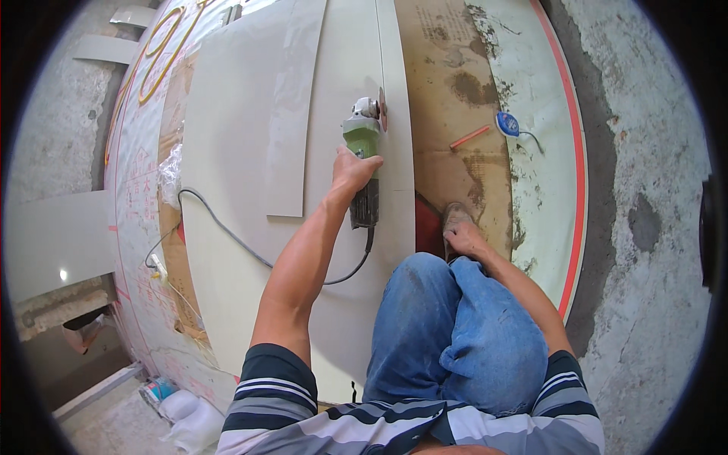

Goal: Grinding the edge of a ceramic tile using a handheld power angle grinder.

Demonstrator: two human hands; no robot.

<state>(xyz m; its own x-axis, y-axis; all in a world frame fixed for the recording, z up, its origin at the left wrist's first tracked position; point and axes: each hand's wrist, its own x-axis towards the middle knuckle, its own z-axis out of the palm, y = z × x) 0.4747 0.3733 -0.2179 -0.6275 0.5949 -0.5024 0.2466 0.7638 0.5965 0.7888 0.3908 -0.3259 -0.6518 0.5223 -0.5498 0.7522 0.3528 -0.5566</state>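
Observation:
My left hand (355, 168) is wrapped round the green and black body of an angle grinder (361, 136). The grinder's thin disc (383, 110) stands on edge over a line on a large light-grey tile (235, 98), near its right edge. Whether the disc touches the tile I cannot tell. A black cord (235, 233) trails from the tool's rear across the tile to the left. My right hand (465, 238) is down beside my dusty shoe (456, 214), its fingers curled and partly hidden; what they hold, if anything, does not show.
A narrow grey tile strip (292, 159) lies on the large tile. To the right, on stained cardboard (447, 98), are a red-orange stick (470, 137) and a blue tape measure (507, 123). A plug connection (158, 267) and yellow hose (161, 57) lie left. Rough concrete (644, 303) borders the right.

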